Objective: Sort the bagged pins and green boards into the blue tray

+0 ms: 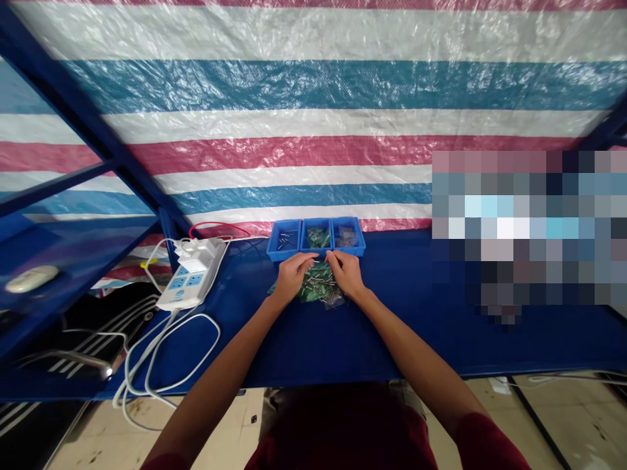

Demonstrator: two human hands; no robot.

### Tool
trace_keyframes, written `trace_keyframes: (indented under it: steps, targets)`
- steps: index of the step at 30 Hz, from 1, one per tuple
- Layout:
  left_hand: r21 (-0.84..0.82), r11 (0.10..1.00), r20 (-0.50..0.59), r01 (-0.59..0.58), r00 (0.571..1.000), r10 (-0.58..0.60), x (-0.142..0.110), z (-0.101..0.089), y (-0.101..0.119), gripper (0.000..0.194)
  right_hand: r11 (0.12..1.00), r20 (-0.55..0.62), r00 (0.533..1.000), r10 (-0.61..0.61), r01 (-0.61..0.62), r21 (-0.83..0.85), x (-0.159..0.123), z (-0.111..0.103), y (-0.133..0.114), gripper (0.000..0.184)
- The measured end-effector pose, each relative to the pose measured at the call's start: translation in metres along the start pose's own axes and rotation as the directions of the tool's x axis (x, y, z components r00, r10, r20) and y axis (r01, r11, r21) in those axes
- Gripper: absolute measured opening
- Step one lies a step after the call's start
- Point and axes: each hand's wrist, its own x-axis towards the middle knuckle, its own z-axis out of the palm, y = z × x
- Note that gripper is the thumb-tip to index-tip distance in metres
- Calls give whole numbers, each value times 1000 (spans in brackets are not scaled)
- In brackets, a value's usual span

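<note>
My left hand (290, 275) and my right hand (347, 271) rest close together over a small heap of green circuit boards and metal pins (319, 289) on the blue table (401, 313). The fingers of both hands are curled and pinched toward each other above the heap, around small parts I cannot make out. Just behind the hands stands a blue three-compartment tray (316, 237): metal pins in its left cell, green boards in the middle, dark parts in the right.
A white power strip (189, 281) with a plugged-in adapter lies at the left, its white cables (161, 365) looping over the table's front edge. A red wire (218, 226) curls behind it. A striped tarp (313, 117) forms the back wall. A blue shelf at the left holds a pale mouse-like object (30, 279).
</note>
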Motion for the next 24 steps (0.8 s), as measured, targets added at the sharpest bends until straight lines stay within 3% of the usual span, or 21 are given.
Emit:
trace_keyframes:
  steps: [3,11,17,24]
  targets:
    - [-49,996,-22,77,997,-78,-1,1,-1,29,999,30,998,-49,49,23,0,1,0,40]
    - [-267,937,61,225,974,-217,0,1,7,33,986,138,977,-165,164,23,-2,6,4,33]
    - [-347,902,-2,256,962,-273,5,1,5,27,990,94,985,-142,140,27,-1,4,4,40]
    - [-424,866,-49,267,948,-316,5,5,-2,30,993,143,983,-115,116,0,-2,7,4,46]
